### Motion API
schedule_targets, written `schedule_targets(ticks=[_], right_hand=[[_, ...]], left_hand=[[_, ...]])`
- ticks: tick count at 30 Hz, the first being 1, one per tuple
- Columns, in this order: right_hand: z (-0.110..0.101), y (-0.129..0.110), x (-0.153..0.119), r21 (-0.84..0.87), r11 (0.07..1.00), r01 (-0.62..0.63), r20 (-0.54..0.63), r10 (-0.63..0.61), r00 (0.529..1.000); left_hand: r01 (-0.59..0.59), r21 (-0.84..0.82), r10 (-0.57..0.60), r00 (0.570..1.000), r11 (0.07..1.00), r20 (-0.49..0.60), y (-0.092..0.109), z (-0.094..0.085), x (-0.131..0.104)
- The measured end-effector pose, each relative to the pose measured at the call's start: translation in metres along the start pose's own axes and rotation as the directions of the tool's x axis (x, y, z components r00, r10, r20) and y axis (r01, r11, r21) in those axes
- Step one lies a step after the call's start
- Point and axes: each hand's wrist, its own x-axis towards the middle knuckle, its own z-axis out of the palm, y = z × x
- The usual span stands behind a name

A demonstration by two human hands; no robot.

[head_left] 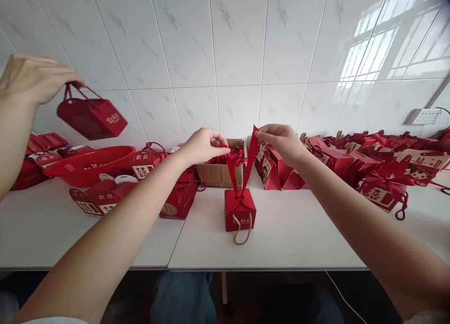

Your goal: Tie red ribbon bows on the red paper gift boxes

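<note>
A small red gift box (240, 210) sits upright on the white table, with a gold rope handle (242, 242) hanging down its front. From the holes in its top a red ribbon (250, 162) rises in two strands, spread in a V. My left hand (206, 146) pinches the end of the left strand above the box. Between the thumb and fingers of my right hand (277, 139) is the end of the right strand, a little higher up.
Behind the gift box stands a cardboard box (220, 175) of red ribbons. Red boxes crowd the right side (337, 160). At left are a red basin (94, 163), more boxes (103, 195) and another person's hand (38, 78) holding up a red box (93, 117).
</note>
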Motion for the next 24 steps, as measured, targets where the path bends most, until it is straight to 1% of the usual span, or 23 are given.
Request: schedule_targets(ticks=[2,4,6,9,12,14,15,16,17,18,19,20,21,22,23,24], right_hand=[[0.004,0.002,0.006,0.027,1.000,0.006,0.039,-0.007,0.999],[0.007,0.004,0.010,0.058,0.998,0.009,0.081,-0.014,0.997],[0.008,0.006,0.012,0.086,0.996,0.010,0.103,-0.018,0.995],[0.011,0.007,0.015,0.102,0.995,0.009,0.092,-0.019,0.996],[0.013,0.005,0.017,0.111,0.994,-0.004,0.074,-0.004,0.997],[0.012,0.005,0.017,0.182,0.983,-0.032,0.092,0.015,0.996],[0.009,0.005,0.016,0.233,0.971,-0.057,0.124,0.029,0.992],[0.005,0.006,0.014,0.271,0.958,-0.089,0.171,0.043,0.984],[0.000,0.008,0.012,0.269,0.955,-0.123,0.224,0.062,0.973],[-0.007,0.010,0.009,0.191,0.970,-0.148,0.272,0.092,0.958],[-0.014,0.013,0.005,0.051,0.986,-0.158,0.301,0.136,0.944],[-0.021,0.017,0.001,-0.135,0.979,-0.151,0.303,0.186,0.935],[-0.028,0.021,-0.004,-0.329,0.934,-0.136,0.276,0.233,0.932],[-0.033,0.026,-0.009,-0.453,0.882,-0.126,0.245,0.260,0.934],[-0.036,0.032,-0.015,-0.532,0.839,-0.116,0.217,0.267,0.939],[-0.037,0.037,-0.021,-0.571,0.814,-0.107,0.195,0.260,0.946]], left_hand=[[-0.019,-0.128,0.022,0.999,0.992,0.024,-0.001,0.003,0.006],[-0.059,-0.198,0.062,0.998,0.978,0.008,-0.003,0.008,0.009],[-0.093,-0.198,0.085,0.995,0.976,-0.050,-0.007,0.014,0.009],[-0.125,-0.181,0.100,0.985,0.975,-0.142,-0.013,0.021,0.008],[-0.142,-0.234,0.106,0.981,0.962,-0.160,-0.016,0.025,0.011],[-0.113,-0.284,0.068,0.984,0.952,-0.163,-0.019,0.027,0.012],[-0.079,-0.262,0.036,0.986,0.962,-0.164,-0.021,0.028,0.012],[-0.036,-0.200,0.002,0.986,0.979,-0.168,-0.024,0.029,0.011],[0.009,-0.107,-0.027,0.985,0.994,-0.173,-0.028,0.030,0.008],[0.048,0.002,-0.047,0.983,0.999,-0.179,-0.032,0.032,0.004],[0.075,0.113,-0.054,0.982,0.991,-0.179,-0.036,0.033,-0.001],[0.083,0.184,-0.051,0.984,0.979,-0.172,-0.041,0.036,-0.008],[0.078,0.235,-0.041,0.987,0.969,-0.157,-0.045,0.039,-0.016],[0.066,0.280,-0.028,0.990,0.958,-0.136,-0.049,0.043,-0.023],[0.052,0.319,-0.016,0.994,0.946,-0.112,-0.052,0.047,-0.031],[0.013,0.351,0.010,0.998,0.936,-0.063,-0.055,0.052,-0.037]])
